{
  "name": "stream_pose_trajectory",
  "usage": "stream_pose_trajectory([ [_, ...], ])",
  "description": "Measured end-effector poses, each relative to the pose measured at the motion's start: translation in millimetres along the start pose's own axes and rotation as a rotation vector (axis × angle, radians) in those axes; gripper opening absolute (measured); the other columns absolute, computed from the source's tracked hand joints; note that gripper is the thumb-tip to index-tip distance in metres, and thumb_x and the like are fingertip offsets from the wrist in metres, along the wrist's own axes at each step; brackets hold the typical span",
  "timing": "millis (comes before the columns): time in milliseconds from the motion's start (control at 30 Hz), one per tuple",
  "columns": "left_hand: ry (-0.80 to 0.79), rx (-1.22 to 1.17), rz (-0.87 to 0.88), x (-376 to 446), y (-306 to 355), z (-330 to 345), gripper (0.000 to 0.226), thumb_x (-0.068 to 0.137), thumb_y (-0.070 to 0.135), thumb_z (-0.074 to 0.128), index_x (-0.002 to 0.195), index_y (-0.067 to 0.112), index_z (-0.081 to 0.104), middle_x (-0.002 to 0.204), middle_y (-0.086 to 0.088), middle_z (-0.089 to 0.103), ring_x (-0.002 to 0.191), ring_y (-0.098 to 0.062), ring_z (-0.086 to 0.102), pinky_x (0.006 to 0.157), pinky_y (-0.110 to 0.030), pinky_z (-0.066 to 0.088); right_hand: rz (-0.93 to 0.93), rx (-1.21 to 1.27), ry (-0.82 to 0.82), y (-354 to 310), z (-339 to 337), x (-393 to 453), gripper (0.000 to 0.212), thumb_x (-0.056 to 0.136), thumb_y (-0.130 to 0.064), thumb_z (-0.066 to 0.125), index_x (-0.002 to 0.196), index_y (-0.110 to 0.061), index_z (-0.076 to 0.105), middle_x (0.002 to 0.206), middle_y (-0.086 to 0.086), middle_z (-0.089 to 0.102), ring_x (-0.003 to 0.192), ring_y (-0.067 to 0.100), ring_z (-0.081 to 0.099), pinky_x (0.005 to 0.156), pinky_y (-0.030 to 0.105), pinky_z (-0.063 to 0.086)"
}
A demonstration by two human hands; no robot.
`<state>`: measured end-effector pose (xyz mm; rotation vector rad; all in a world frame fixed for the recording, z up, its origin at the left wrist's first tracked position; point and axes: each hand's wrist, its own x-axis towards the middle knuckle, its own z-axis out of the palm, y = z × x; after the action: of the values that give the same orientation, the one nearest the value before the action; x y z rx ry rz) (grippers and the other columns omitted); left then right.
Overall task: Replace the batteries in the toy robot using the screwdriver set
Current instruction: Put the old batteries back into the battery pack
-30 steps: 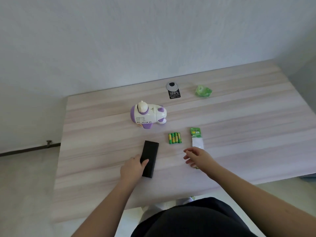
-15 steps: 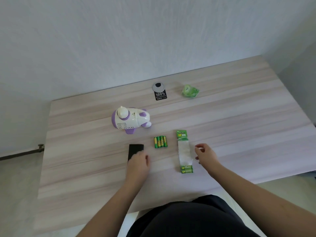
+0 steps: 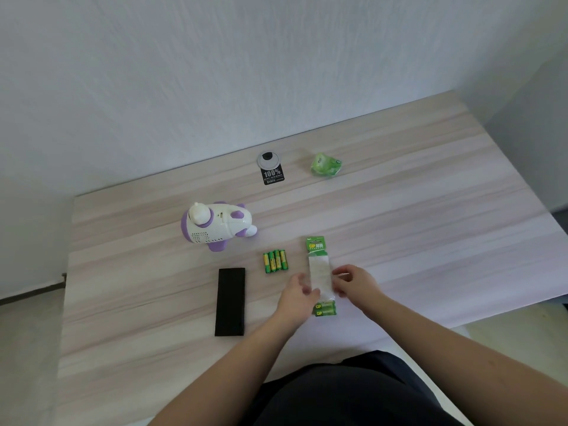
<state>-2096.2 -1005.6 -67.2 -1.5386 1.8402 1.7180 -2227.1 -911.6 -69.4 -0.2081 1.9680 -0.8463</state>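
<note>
A white and purple toy robot lies on its side on the wooden table. In front of it a flat black screwdriver case lies closed. Several loose green batteries sit side by side to the case's right. A green and white battery pack lies flat near the front edge. My left hand touches the pack's left edge with relaxed fingers. My right hand pinches the pack's right edge with curled fingers.
At the back of the table are a grey cable grommet with a black "100%" tag and a crumpled green wrapper. A white wall stands directly behind the table. The floor shows to the left.
My left hand has left the black case and moved right to the battery pack. My right hand has shifted up along the pack's right edge. The camera view moved closer.
</note>
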Motion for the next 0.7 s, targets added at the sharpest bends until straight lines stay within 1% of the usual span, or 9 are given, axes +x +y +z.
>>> stream_pose_trajectory([
  [133,-0.016,-0.081,-0.021,3,-4,2,0.046,0.086,0.030,0.069,0.127,0.019,0.049,0.107,0.000,0.062,0.099,-0.021,0.065,0.089,-0.044,0.056,0.005,-0.006,0.009,3,3,0,0.023,0.085,-0.016,0.071,0.106,-0.011,0.063,0.094,0.006,0.070,0.078,0.020,0.067,0.074,0.032,0.058],
  [200,-0.029,-0.079,0.004,2,-4,4,0.038,0.085,0.029,0.072,0.118,0.022,0.053,0.106,0.001,0.062,0.099,-0.018,0.063,0.089,-0.041,0.055,0.005,-0.024,0.005,2,4,1,0.025,0.083,-0.020,0.073,0.105,-0.014,0.063,0.094,0.004,0.070,0.080,0.019,0.067,0.076,0.031,0.057],
  [300,-0.050,-0.074,0.066,-1,-5,8,0.039,0.082,0.028,0.075,0.115,0.025,0.056,0.108,0.000,0.064,0.100,-0.018,0.062,0.089,-0.036,0.055,0.012,-0.090,-0.004,1,4,1,0.021,0.083,-0.024,0.074,0.101,-0.016,0.067,0.092,0.000,0.071,0.083,0.017,0.067,0.079,0.032,0.055],
  [400,-0.053,-0.046,0.107,-4,-5,10,0.041,0.078,0.029,0.078,0.114,0.028,0.057,0.108,0.001,0.066,0.099,-0.020,0.064,0.089,-0.038,0.055,-0.017,-0.157,-0.001,-2,4,-1,0.018,0.082,-0.027,0.073,0.096,-0.018,0.067,0.087,-0.003,0.070,0.081,0.016,0.065,0.074,0.031,0.054],
  [467,-0.049,-0.003,0.115,-5,-5,10,0.051,0.077,0.032,0.079,0.120,0.028,0.052,0.112,0.002,0.062,0.101,-0.019,0.061,0.088,-0.033,0.055,-0.049,-0.182,0.003,-6,3,-4,0.014,0.082,-0.028,0.072,0.093,-0.021,0.066,0.084,-0.006,0.068,0.079,0.013,0.063,0.068,0.025,0.049],
  [533,-0.046,0.042,0.123,-8,-5,9,0.064,0.077,0.034,0.080,0.130,0.028,0.045,0.116,0.005,0.055,0.103,-0.016,0.057,0.088,-0.026,0.052,-0.070,-0.181,0.005,-8,1,-6,0.014,0.081,-0.028,0.073,0.090,-0.020,0.066,0.084,-0.006,0.069,0.077,0.014,0.065,0.066,0.027,0.051],
  [600,-0.064,0.033,0.140,-9,-5,8,0.073,0.076,0.033,0.080,0.137,0.025,0.042,0.119,0.006,0.054,0.105,-0.014,0.057,0.089,-0.028,0.053,-0.060,-0.134,0.004,-11,0,-9,0.016,0.081,-0.025,0.073,0.090,-0.016,0.065,0.083,-0.001,0.072,0.071,0.017,0.069,0.066,0.031,0.058],
  [633,-0.074,0.023,0.152,-9,-5,7,0.076,0.076,0.033,0.081,0.139,0.024,0.041,0.121,0.007,0.054,0.105,-0.015,0.057,0.090,-0.031,0.054,-0.055,-0.112,-0.002,-14,-1,-11,0.016,0.081,-0.024,0.073,0.090,-0.015,0.064,0.081,0.000,0.072,0.067,0.016,0.070,0.063,0.028,0.058],
  [700,-0.076,0.031,0.194,-12,-2,5,0.075,0.077,0.032,0.080,0.140,0.024,0.039,0.122,0.007,0.056,0.106,-0.014,0.058,0.088,-0.028,0.054,-0.084,-0.120,0.004,-19,-1,-14,0.017,0.081,-0.025,0.072,0.092,-0.016,0.063,0.079,-0.002,0.073,0.063,0.013,0.070,0.061,0.025,0.056],
])
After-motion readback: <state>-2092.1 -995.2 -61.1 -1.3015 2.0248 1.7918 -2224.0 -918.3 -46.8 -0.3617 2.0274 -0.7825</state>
